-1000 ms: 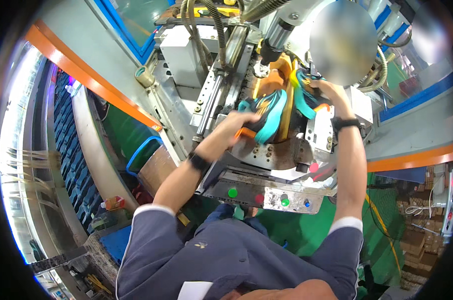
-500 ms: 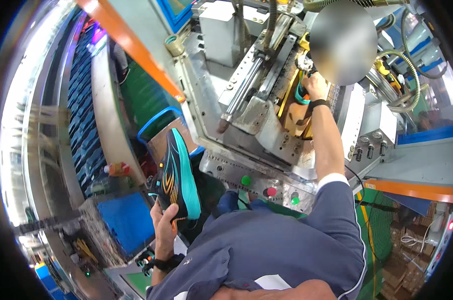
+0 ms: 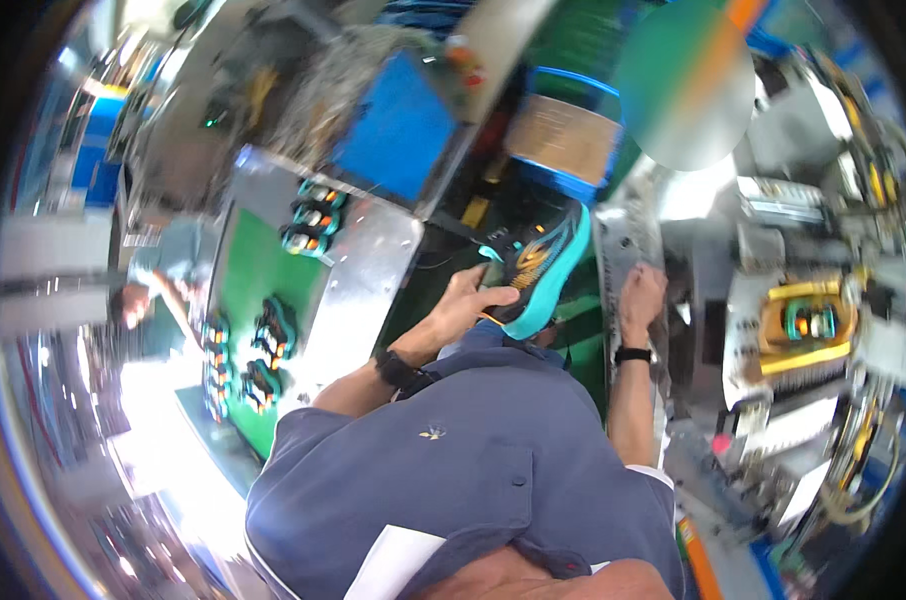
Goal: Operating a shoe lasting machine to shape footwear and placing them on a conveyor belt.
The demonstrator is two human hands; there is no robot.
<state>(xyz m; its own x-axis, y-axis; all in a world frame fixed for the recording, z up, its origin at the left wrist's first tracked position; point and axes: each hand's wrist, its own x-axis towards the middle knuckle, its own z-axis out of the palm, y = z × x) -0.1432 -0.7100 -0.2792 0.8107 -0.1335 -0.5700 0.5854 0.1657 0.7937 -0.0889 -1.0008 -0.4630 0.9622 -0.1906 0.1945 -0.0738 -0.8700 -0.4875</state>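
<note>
My left hand (image 3: pixel 465 303) grips a black sports shoe (image 3: pixel 550 262) with a teal sole and orange-yellow markings. Its thumb lies across one end of the shoe, and the rest points up and away. My right hand (image 3: pixel 643 292) rests with curled fingers on the metal front panel (image 3: pixel 618 245) of a machine. I see nothing in it, and what lies under its fingers is hidden. Further right, another shoe (image 3: pixel 809 322) with teal and orange parts sits in the machine's yellow-edged holder (image 3: pixel 773 330).
On the left, a green-topped table (image 3: pixel 248 240) carries several similar shoes (image 3: pixel 313 218). A person (image 3: pixel 158 290) reaches toward it. Beyond my left hand are a blue board (image 3: pixel 398 125) and a blue-rimmed bin with cardboard (image 3: pixel 563 135). A red button (image 3: pixel 721 443) is on the machine panel.
My view has swung left, bringing the table of shoes into sight. My right hand has left the shoe in the machine and come back to the front panel. The left still holds its shoe.
</note>
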